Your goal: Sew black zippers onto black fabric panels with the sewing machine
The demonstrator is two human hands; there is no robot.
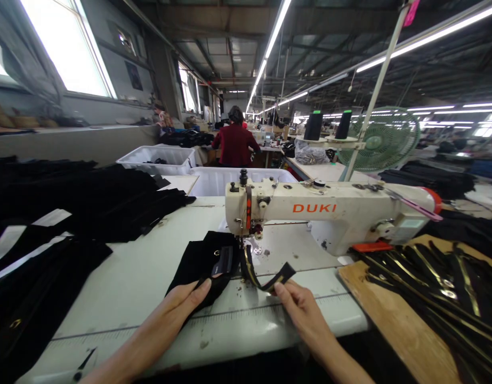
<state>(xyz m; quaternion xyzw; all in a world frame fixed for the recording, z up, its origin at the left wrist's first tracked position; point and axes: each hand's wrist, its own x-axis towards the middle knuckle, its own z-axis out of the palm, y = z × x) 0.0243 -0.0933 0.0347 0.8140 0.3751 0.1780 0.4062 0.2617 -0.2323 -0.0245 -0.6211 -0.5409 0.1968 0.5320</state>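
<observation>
Both forearms come in low from the near edge, angled inward toward the needle. Left hand (190, 298): thumb on top, grip closed on the near edge of a black fabric piece (198, 261); its fingers are mostly hidden by the cloth. Right hand (297, 301): grip pinched, thumb uppermost, on the free end of a black strip with gold teeth (251, 272). Strip sags in a curve between that hand and the needle area; fabric piece lies flat on the tabletop (129, 298), just left of the needle. Ruler marks (225, 314) run beneath both wrists.

To the right, a wooden board (401, 314) under a heap of similar strips (461, 277). To the left, black cloth stacks (70, 197).

Straight beyond the hands, the white sewing machine (285, 208) stands across the view, partly blocking a white bin (238, 178). Farther: two dark thread cones (313, 126), a green fan (379, 140), then a person in dark red (235, 144), back turned.
</observation>
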